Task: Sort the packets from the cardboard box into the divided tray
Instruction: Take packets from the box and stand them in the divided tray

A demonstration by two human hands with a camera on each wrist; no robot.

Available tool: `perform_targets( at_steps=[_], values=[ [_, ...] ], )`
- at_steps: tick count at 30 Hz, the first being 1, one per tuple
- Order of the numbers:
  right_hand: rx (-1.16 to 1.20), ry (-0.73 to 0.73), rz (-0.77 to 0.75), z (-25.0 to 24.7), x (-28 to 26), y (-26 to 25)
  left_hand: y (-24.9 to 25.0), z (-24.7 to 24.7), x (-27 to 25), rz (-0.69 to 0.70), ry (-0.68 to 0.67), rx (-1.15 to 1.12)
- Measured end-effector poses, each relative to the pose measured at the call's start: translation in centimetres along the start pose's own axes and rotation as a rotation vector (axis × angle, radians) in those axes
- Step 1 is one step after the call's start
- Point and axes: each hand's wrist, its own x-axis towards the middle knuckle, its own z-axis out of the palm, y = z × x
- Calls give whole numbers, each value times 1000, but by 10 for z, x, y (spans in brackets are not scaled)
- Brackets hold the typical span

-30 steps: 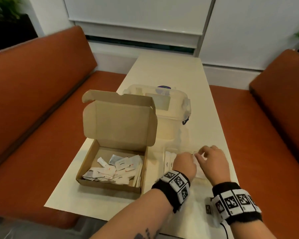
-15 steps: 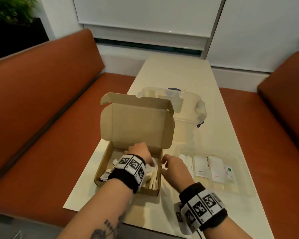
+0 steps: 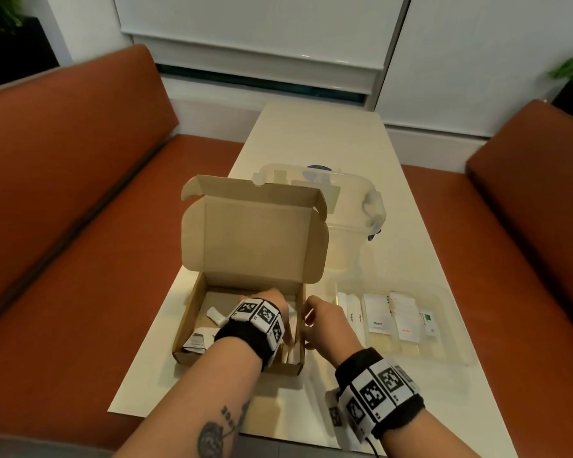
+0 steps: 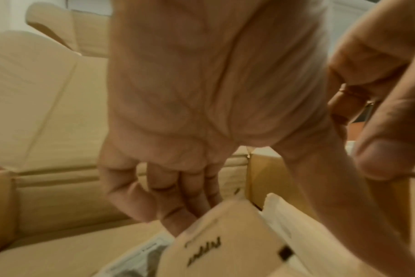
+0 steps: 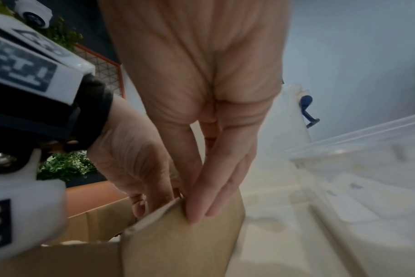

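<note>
1. Your left hand (image 3: 272, 300) is down inside the cardboard box (image 3: 245, 292), fingers (image 4: 154, 196) curled among the packets (image 4: 225, 243). The left wrist view shows the fingertips behind a cream printed packet, but you cannot tell from it whether the grip has actually closed on one.
2. Your right hand (image 3: 328, 322) pinches the right wall of the box, thumb inside and fingers (image 5: 201, 196) flat on the outside, steadying it on the counter (image 3: 311, 143).
3. Most remaining packets lie in the near part of the box, under and around your left wrist; one lies alone farther in to the left. The divided tray (image 3: 444, 352) sits just right of the box, with a few packets already laid in several compartments.
4. Risk: the packets are thin and overlap, so a pinch could lift two at once or let one slip, and mixed kinds could end up in one compartment.
5. Risk: the box looks light. If your right hand lets go while the left digs, the box may slide or tip toward you.
6. Risk: the tray is clear and close, so a careless swing right could nudge it.
7. Hidden: your left wrist covers the pile in the head view; print on the packets is blurred; the tray's dividers are hard to make out. A clear lidded container (image 3: 344, 200) stands behind the box flap, its contents unclear.
</note>
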Motion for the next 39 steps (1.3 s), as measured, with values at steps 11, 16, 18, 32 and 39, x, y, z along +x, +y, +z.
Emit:
perform_targets(
  at_steps=[11, 16, 18, 32, 39],
  values=[
    [12, 2, 2, 2, 3, 3, 4, 12, 13, 44, 30, 167],
    [14, -2, -16, 1, 3, 5, 9, 8, -1, 111, 74, 144],
    [13, 0, -23, 1, 3, 5, 11, 5, -4, 114, 80, 107],
    [93, 74, -108, -4, -4, 16, -5, -24, -26, -1, 248, -304],
    [207, 202, -179, -20, 7, 0, -20, -55, -46, 75, 424, -642]
  ],
)
